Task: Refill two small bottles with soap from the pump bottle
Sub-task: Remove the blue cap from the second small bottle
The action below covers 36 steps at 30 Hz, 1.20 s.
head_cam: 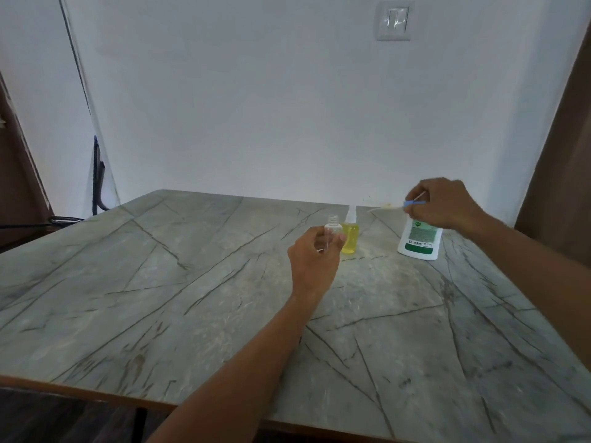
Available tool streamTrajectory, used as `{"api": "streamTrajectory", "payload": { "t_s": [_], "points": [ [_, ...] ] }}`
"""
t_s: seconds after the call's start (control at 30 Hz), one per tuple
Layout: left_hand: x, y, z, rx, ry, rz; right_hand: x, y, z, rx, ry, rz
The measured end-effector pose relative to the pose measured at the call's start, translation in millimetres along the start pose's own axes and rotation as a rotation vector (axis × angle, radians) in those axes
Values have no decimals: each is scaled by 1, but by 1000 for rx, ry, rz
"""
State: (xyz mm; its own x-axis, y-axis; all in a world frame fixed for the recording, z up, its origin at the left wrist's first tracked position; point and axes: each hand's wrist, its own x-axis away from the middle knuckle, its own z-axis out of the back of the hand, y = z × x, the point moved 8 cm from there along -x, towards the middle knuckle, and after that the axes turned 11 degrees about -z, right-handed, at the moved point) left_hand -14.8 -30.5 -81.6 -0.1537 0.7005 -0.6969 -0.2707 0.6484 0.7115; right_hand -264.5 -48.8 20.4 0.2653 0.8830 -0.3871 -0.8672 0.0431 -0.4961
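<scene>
The clear, empty small bottle (332, 230), its threaded neck uncapped, is just left of the yellow-filled bottle (350, 239), with the left hand (315, 263) curled round it. Right of the yellow-filled bottle, the right hand (444, 204) pinches a thin blue pump piece (414, 203) over the smooth white pump bottle (420, 239) on the veined stone-look table (160, 282).

Both forearms stretch forward; left hand (315, 262) grips a small clear plastic bottle (333, 223), right hand (447, 204) pinches a blue-collared pump (413, 203) in its fingertips.
</scene>
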Motion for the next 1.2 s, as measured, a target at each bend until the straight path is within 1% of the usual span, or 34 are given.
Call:
{"api": "streamTrajectory", "payload": {
  "t_s": [0.03,0.1,0.2,0.33,0.63,0.73,0.97,1.03,1.07,1.1,1.2],
  "points": [
    [0,-1,-1,1,-7,3,-2,13,-12,-16,3,-69],
    [2,-1,-3,-6,-17,1,-6,32,-38,-21,6,-149],
    [3,-1,-5,-15,-30,-3,-12,48,-76,-82,-1,-195],
    [5,-3,-7,-8,-48,13,-17,54,-114,-95,-33,-222],
    [4,-4,-12,-9,-69,23,-21,53,-151,-21,-102,-138],
    [4,-3,-12,-10,-71,25,-19,52,-153,-39,-115,-111],
    [5,-1,-12,-16,-80,15,-21,56,-150,-23,-125,-115],
    [5,0,-12,-18,-83,15,-17,50,-140,-11,-80,-79],
    [5,-1,-12,-19,-83,16,-14,45,-131,-7,-31,-49],
    [5,-1,-12,-21,-83,18,-10,38,-118,-8,42,-13],
    [5,-1,-12,-25,-89,19,5,26,-67,-57,329,65]
  ]
}}
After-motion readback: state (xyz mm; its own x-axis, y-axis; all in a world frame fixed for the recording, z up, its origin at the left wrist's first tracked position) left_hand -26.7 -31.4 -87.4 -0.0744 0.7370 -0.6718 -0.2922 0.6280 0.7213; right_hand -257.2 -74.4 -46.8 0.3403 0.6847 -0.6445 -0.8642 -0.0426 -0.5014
